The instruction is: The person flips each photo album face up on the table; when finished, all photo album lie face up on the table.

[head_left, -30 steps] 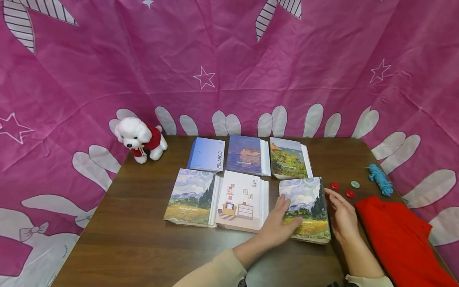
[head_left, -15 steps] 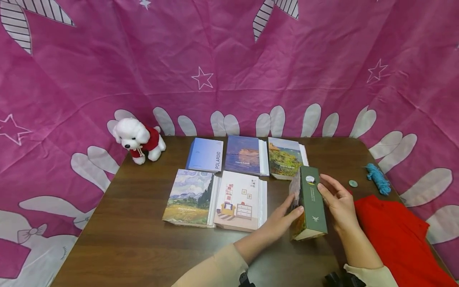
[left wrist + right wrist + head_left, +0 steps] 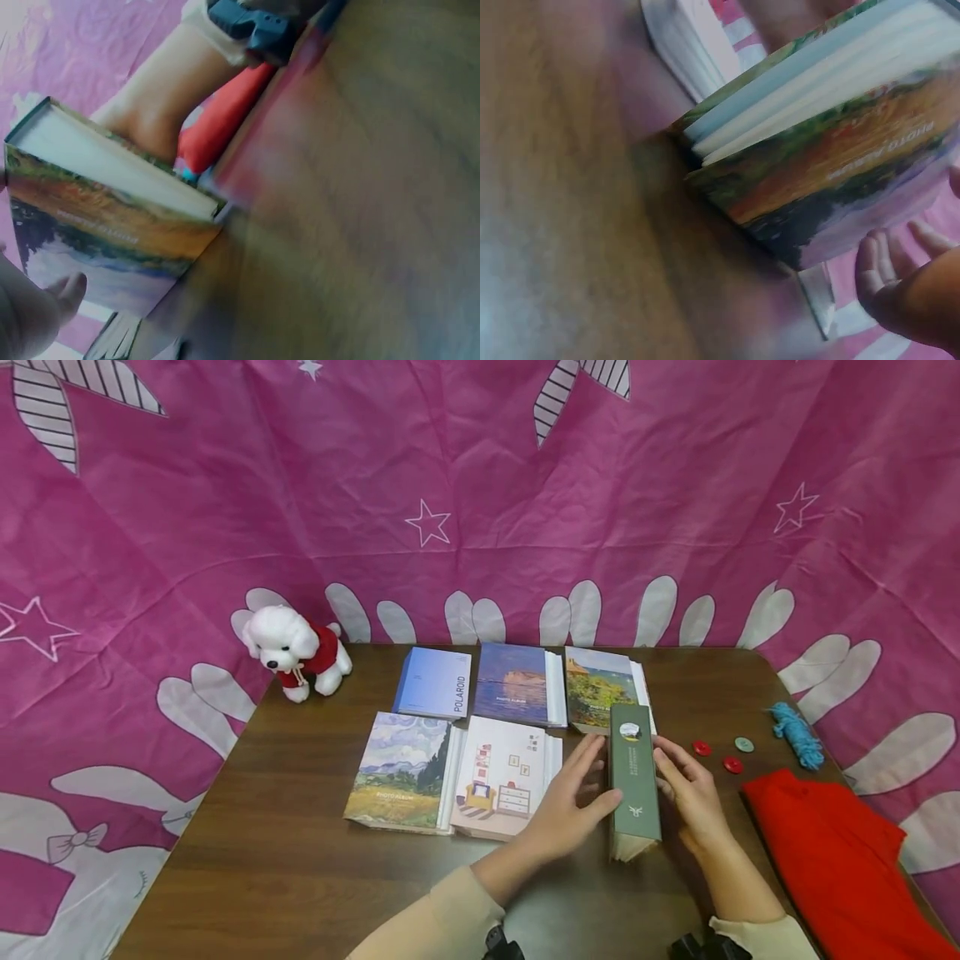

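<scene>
A thick photo album (image 3: 634, 781) stands on its edge on the wooden table, green spine facing up. My left hand (image 3: 564, 806) lies along its left cover, fingers extended and thumb near the spine. On the opposite side, my right hand (image 3: 692, 797) touches the other cover with loosely bent fingers. In the left wrist view the album's painted cover (image 3: 105, 232) shows, with the left thumb against it. The right wrist view shows the other painted cover (image 3: 840, 172), the right fingers beside it; exact contact there is hard to tell.
Left of the hands lie a landscape album (image 3: 397, 772) and a white furniture-print album (image 3: 498, 781). Behind are a blue Polaroid album (image 3: 432, 683), a purple sea-cliff album (image 3: 512, 685) and a garden album (image 3: 600, 689). Red buttons (image 3: 732, 765), blue yarn (image 3: 797, 737), red cloth (image 3: 832, 852) and a plush dog (image 3: 292, 652) surround them.
The album has turned from lying cover up, through a tilt, to standing spine up, and has shifted slightly left. Both hands have moved to its two sides.
</scene>
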A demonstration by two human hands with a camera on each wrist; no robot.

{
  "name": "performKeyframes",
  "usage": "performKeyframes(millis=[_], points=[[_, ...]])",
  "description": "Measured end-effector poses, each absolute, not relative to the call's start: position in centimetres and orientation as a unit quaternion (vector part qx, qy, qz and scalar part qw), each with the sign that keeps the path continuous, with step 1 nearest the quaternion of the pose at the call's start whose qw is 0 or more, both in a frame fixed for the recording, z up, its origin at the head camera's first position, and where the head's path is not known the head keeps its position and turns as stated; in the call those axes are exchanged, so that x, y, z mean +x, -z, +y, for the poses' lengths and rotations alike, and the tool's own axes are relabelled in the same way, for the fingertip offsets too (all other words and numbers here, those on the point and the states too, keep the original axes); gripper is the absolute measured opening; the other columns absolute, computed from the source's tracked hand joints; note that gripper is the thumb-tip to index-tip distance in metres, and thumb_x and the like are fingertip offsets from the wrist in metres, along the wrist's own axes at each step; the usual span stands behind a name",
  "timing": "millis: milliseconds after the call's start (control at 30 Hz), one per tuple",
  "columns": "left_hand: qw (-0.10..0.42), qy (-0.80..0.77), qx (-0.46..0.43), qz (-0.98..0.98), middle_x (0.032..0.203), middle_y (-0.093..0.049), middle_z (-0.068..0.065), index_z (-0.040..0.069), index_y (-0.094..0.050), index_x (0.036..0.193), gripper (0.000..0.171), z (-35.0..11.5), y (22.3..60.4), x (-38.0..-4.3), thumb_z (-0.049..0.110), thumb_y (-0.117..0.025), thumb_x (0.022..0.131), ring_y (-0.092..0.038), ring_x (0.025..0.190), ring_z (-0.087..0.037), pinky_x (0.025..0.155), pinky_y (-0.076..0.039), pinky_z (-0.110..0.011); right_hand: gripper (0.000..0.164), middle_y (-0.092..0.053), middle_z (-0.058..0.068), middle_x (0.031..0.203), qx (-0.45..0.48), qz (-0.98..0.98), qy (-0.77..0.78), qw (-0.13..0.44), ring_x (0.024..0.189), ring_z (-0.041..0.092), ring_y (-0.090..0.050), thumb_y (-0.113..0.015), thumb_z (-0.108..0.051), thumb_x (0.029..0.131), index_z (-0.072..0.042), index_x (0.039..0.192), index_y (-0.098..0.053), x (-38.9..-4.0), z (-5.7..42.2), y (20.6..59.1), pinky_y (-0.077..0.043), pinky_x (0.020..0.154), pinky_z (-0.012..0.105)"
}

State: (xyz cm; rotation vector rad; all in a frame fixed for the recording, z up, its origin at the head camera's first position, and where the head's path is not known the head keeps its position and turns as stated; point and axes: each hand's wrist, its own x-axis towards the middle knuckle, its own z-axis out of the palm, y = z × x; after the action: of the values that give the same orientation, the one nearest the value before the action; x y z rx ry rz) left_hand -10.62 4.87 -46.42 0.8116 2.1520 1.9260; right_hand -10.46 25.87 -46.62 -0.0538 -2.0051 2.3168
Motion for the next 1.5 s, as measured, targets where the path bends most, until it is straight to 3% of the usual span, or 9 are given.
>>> performKeyframes(millis=[67, 200, 333, 567, 667, 833, 967, 1100, 1500], points=[[0.053, -0.618, 0.292, 0.728, 0.169, -0.012, 0.004, 0.015, -0.028, 0.161, 0.063, 4.2, 46.2, -10.8, 0.024, -0.054, 0.104, -0.038, 0.145, -0.024, 0.111, -0.043, -0.04, 0.033, -0.062, -0.011, 0.119, -0.026, -0.681, -0.732, 0.004, 0.103, 0.001, -0.06, -0.055, -0.021, 0.106, -0.013, 0.137, -0.059, -10.6, 25.9, 47.0, -0.052, 0.087, 0.018], [0.043, -0.594, 0.303, 0.744, 0.169, -0.013, 0.01, 0.016, -0.032, 0.16, 0.061, 3.4, 46.1, -11.1, 0.021, -0.048, 0.101, -0.023, 0.152, -0.015, 0.119, -0.032, -0.041, 0.06, -0.048, 0.012, 0.144, -0.039, -0.729, -0.681, -0.067, 0.115, -0.002, -0.054, -0.053, -0.027, 0.107, 0.005, 0.153, -0.032, -11.0, 25.9, 47.6, -0.05, 0.09, 0.016], [0.047, -0.61, 0.285, 0.738, 0.168, -0.017, 0.008, 0.014, -0.033, 0.159, 0.063, 3.2, 46.5, -11.2, 0.016, -0.046, 0.097, -0.021, 0.152, -0.014, 0.117, -0.033, -0.035, 0.066, -0.032, 0.029, 0.154, -0.054, -0.743, -0.662, -0.086, 0.114, -0.008, -0.051, -0.052, -0.027, 0.107, 0.006, 0.156, -0.023, -11.0, 26.0, 47.7, -0.05, 0.091, 0.015], [0.072, -0.638, 0.261, 0.72, 0.168, -0.018, 0.006, 0.008, -0.034, 0.158, 0.061, 3.2, 47.3, -11.3, 0.02, -0.054, 0.101, -0.033, 0.147, -0.019, 0.101, -0.049, -0.025, 0.065, -0.031, 0.028, 0.155, -0.063, -0.742, -0.663, -0.076, 0.111, -0.011, -0.047, -0.052, -0.027, 0.107, 0.006, 0.156, -0.024, -10.8, 26.4, 47.9, -0.049, 0.089, 0.013], [0.095, -0.653, 0.232, 0.714, 0.168, -0.019, 0.002, 0.007, -0.036, 0.157, 0.059, 3.2, 47.5, -11.3, 0.023, -0.055, 0.104, -0.041, 0.143, -0.025, 0.101, -0.049, -0.025, 0.066, -0.03, 0.025, 0.158, -0.073, -0.756, -0.646, -0.075, 0.119, 0.0, -0.045, -0.051, -0.032, 0.107, 0.002, 0.158, -0.024, -10.7, 26.8, 47.9, -0.047, 0.089, 0.013], [0.133, -0.616, 0.172, 0.757, 0.167, -0.022, 0.004, 0.016, -0.031, 0.16, 0.063, 3.6, 47.9, -11.3, 0.037, -0.052, 0.105, -0.034, 0.147, -0.029, 0.116, -0.036, -0.041, 0.068, -0.033, 0.024, 0.157, -0.094, -0.767, -0.63, -0.077, 0.134, 0.024, -0.039, -0.05, -0.038, 0.107, -0.001, 0.158, -0.024, -10.6, 27.5, 47.8, -0.043, 0.091, 0.015], [0.166, -0.587, 0.132, 0.782, 0.166, -0.026, 0.002, 0.017, -0.027, 0.162, 0.068, 3.9, 48.0, -11.4, 0.045, -0.049, 0.104, -0.031, 0.149, -0.029, 0.12, -0.028, -0.048, 0.069, -0.031, 0.025, 0.158, -0.101, -0.765, -0.632, -0.075, 0.14, 0.032, -0.033, -0.049, -0.038, 0.107, 0.0, 0.158, -0.023, -10.7, 27.8, 47.6, -0.04, 0.11, 0.034], [0.19, -0.598, 0.115, 0.77, 0.165, -0.028, -0.007, 0.009, -0.026, 0.161, 0.073, 4.2, 47.9, -11.0, 0.044, -0.052, 0.103, -0.037, 0.145, -0.033, 0.118, -0.032, -0.046, 0.069, -0.024, 0.028, 0.161, -0.099, -0.763, -0.634, -0.075, 0.144, 0.04, -0.028, -0.051, -0.035, 0.107, 0.001, 0.158, -0.022, -10.6, 28.0, 47.5, -0.023, 0.119, 0.059], [0.169, -0.566, 0.128, 0.797, 0.165, -0.023, -0.016, -0.003, -0.021, 0.159, 0.084, 3.7, 47.4, -10.6, 0.047, -0.055, 0.101, -0.027, 0.15, -0.031, 0.121, -0.025, -0.042, 0.067, -0.033, 0.028, 0.157, -0.071, -0.812, -0.575, -0.071, 0.142, 0.042, -0.035, -0.052, -0.038, 0.106, 0.002, 0.155, -0.03, -10.3, 27.8, 47.8, -0.028, 0.116, 0.062]])
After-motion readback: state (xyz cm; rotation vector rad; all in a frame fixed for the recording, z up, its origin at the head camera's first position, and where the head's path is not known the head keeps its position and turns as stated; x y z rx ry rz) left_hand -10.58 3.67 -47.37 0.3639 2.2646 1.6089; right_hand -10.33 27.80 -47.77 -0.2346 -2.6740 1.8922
